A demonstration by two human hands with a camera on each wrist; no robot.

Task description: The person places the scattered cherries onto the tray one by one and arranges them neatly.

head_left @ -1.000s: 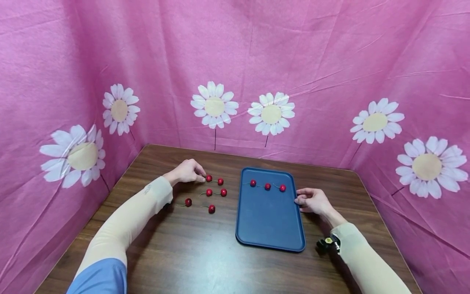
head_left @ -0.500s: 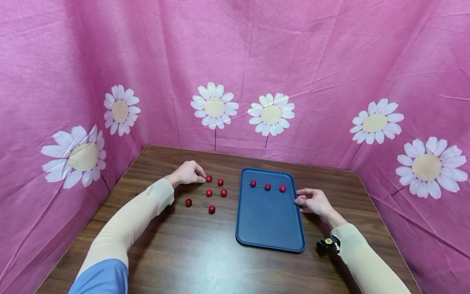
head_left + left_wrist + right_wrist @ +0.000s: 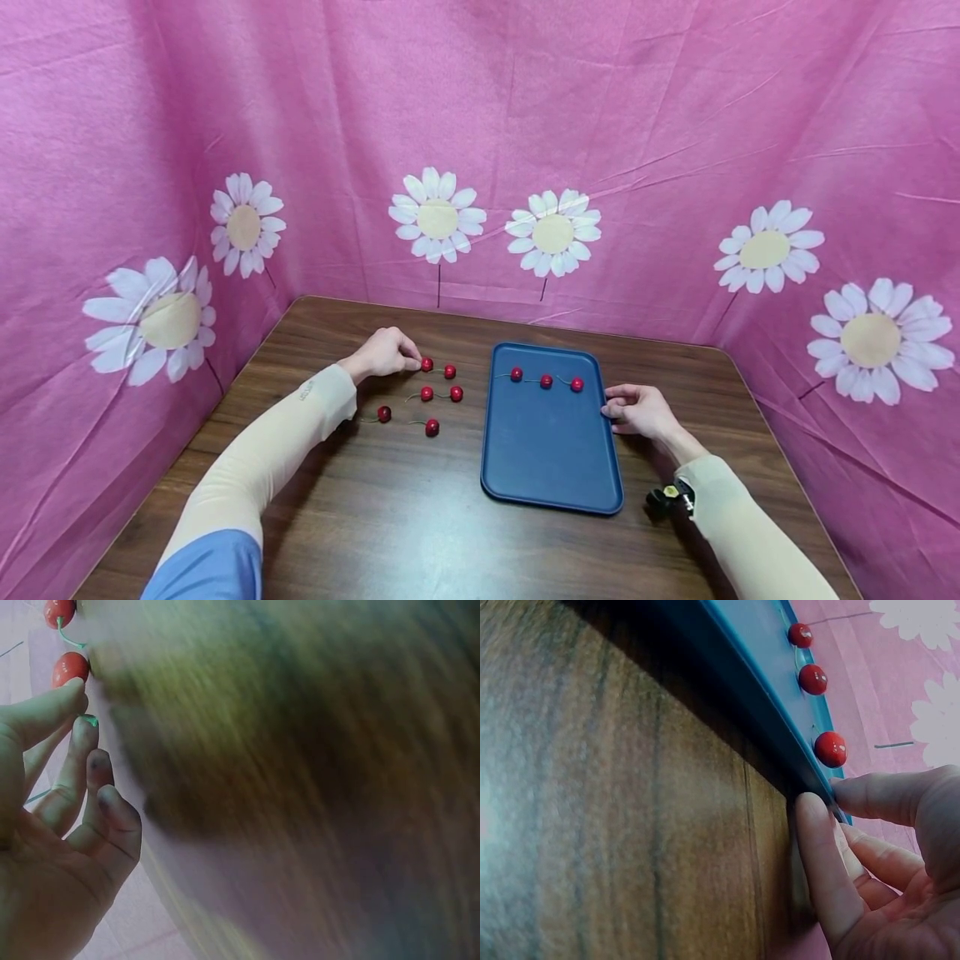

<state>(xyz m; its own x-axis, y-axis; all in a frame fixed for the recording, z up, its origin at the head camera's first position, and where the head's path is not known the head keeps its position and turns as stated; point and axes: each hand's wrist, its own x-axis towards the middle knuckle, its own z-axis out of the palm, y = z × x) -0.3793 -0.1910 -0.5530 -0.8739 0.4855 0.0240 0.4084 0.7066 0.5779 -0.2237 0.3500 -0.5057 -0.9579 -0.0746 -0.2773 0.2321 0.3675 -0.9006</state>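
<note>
Hands unmoved, left hand (image 3: 384, 353) touching cherry (image 3: 427, 364), tray (image 3: 551, 450) unshifted

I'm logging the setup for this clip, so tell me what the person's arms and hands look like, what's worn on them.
Both forearms are covered by snug beige sleeves that end at the wrists. A blue sleeve shows above the beige one on the left arm. The left sleeve has a small faint marking near the wrist. A small black device with a yellow dot sits at the right wrist. The left hand and right hand are bare, with no gloves.
</note>
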